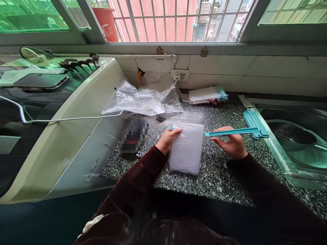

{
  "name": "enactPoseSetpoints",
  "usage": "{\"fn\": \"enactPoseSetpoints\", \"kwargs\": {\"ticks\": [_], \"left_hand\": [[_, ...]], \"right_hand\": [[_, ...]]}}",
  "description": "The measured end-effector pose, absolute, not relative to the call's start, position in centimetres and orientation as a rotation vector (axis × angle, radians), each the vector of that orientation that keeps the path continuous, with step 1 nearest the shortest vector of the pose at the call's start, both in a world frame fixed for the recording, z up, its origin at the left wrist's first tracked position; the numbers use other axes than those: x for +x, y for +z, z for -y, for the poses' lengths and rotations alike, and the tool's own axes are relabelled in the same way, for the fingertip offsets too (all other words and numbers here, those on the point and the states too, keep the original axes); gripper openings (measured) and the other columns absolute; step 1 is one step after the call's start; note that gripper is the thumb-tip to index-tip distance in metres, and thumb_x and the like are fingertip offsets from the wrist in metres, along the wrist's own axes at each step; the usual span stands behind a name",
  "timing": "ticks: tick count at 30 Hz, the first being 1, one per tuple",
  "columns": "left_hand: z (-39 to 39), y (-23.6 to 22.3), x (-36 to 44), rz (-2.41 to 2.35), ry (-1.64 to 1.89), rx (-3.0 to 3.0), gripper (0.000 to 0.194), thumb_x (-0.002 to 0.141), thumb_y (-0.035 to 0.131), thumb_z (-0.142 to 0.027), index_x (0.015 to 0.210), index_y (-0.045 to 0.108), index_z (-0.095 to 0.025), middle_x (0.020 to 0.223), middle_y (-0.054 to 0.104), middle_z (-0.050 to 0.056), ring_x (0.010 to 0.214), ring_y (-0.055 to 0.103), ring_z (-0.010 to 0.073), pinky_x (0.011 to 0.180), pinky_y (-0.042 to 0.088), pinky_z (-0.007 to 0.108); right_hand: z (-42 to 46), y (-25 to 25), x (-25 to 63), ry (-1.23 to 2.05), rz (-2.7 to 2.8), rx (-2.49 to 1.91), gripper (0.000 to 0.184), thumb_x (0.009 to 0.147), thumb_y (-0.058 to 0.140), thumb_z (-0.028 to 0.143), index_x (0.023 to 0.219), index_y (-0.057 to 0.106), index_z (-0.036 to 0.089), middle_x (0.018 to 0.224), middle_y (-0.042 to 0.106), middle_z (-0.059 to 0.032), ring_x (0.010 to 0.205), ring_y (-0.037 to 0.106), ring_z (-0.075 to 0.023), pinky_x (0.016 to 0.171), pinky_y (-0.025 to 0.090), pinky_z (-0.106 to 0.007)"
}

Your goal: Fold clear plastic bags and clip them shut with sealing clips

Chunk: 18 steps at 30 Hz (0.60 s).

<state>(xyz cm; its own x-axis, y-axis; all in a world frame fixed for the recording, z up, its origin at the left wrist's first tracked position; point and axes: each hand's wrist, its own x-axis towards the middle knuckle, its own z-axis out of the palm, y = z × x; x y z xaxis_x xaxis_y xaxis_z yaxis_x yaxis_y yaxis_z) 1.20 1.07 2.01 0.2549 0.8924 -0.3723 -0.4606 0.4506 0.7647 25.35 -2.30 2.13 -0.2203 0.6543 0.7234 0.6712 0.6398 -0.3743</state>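
My left hand (168, 139) is closed on the left edge of a folded, whitish clear plastic bag (186, 149), thumb on top. A long teal bag clip (235, 131) sticks out to the right from the bag's upper part, and a small teal end shows at the left beside my fingers. My right hand (233, 144) has its thumb below the clip and its fingers behind it, closed around the strip. Whether the clip's two halves are pressed together over the bag is hidden. More teal bag clips (252, 122) lie by the sink, to the right of my right hand.
A pile of clear bags (205, 95) with teal and pink clips lies against the tiled wall. Crumpled clear plastic (150, 98) spreads behind a blurred dark object (133, 136). A white appliance (81, 136) stands left, a metal sink (276, 149) right, on the speckled counter (217, 180).
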Motion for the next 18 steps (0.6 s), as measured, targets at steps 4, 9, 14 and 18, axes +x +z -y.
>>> {"fn": "enactPoseSetpoints", "kwargs": {"ticks": [4, 9, 14, 18], "left_hand": [[-1.2, 2.1, 1.2, -0.901, 1.015, 0.556, 0.03, 0.042, 0.08, -0.025, 0.061, 0.06, -0.012, 0.054, 0.061, -0.001, 0.049, 0.054, 0.0103, 0.053, 0.042, 0.023], [-1.1, 2.1, 1.3, -0.906, 1.026, 0.561, 0.028, 0.043, 0.079, -0.024, 0.06, 0.06, -0.012, 0.054, 0.061, -0.001, 0.048, 0.053, 0.01, 0.052, 0.041, 0.023], [-1.0, 2.1, 1.3, -0.907, 1.015, 0.568, 0.03, 0.042, 0.08, -0.025, 0.061, 0.06, -0.012, 0.055, 0.061, -0.001, 0.049, 0.054, 0.0105, 0.054, 0.041, 0.024], [-1.0, 1.9, 1.4, -0.881, 1.004, 0.604, 0.032, 0.043, 0.08, -0.027, 0.063, 0.06, -0.012, 0.056, 0.062, -0.001, 0.051, 0.054, 0.0105, 0.055, 0.041, 0.024]], "right_hand": [[2.7, 3.0, 26.0, 0.002, 1.838, -1.076, 0.014, 0.077, 0.063, 0.034, 0.083, 0.062, 0.021, 0.08, 0.066, -0.0055, 0.07, 0.061, -0.0182, 0.058, 0.05, -0.032], [3.1, 3.2, 26.1, 0.009, 1.673, -1.098, 0.012, 0.08, 0.059, 0.031, 0.082, 0.062, 0.02, 0.081, 0.064, -0.0049, 0.066, 0.058, -0.0155, 0.058, 0.049, -0.031], [3.3, 3.2, 26.0, -0.013, 1.631, -1.112, 0.009, 0.079, 0.06, 0.029, 0.084, 0.062, 0.02, 0.081, 0.063, -0.0041, 0.065, 0.058, -0.015, 0.057, 0.049, -0.03], [3.5, 3.2, 25.9, -0.042, 1.632, -1.118, 0.009, 0.079, 0.061, 0.029, 0.083, 0.062, 0.021, 0.08, 0.064, -0.0043, 0.066, 0.059, -0.0155, 0.058, 0.049, -0.031]]}}
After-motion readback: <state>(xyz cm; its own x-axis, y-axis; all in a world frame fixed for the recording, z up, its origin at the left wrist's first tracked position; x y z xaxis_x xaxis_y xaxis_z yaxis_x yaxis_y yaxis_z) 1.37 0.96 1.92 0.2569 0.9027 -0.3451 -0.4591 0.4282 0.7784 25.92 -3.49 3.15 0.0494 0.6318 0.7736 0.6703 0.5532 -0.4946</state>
